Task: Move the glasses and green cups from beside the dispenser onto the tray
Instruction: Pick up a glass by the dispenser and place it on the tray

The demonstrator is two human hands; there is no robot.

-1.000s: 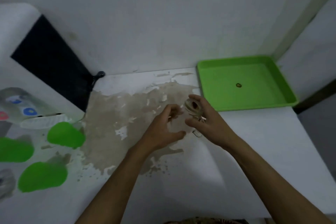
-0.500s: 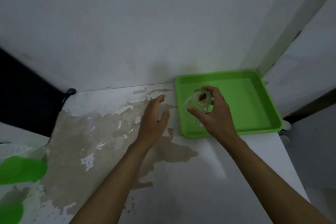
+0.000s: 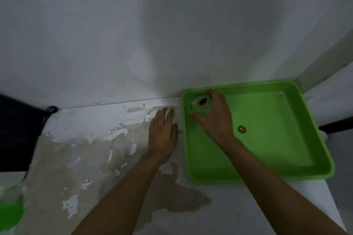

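- Clear glass [image 3: 202,105] sits low in the far-left corner of the tray [image 3: 267,158], probably tucked there to leave the rest of the floor free for the other pieces.
- The right hand [image 3: 215,118] closes round it from the side and above, thumb on the near wall, fingers over the far rim; I judge this a setting-down grip.
- Whether the base touches the tray floor cannot be told, as the hand hides it.
- The left hand [image 3: 163,135] lies flat and open on the counter [image 3: 95,158] just beside the tray's left rim, holding nothing, likely as a brace.
- A dark mark shows inside the glass; what it is cannot be made out.
- A small round spot [image 3: 241,129] lies on the tray floor, unidentifiable.
- One green cup [image 3: 9,215] is cut off at the lower left edge; the dispenser is out of view.
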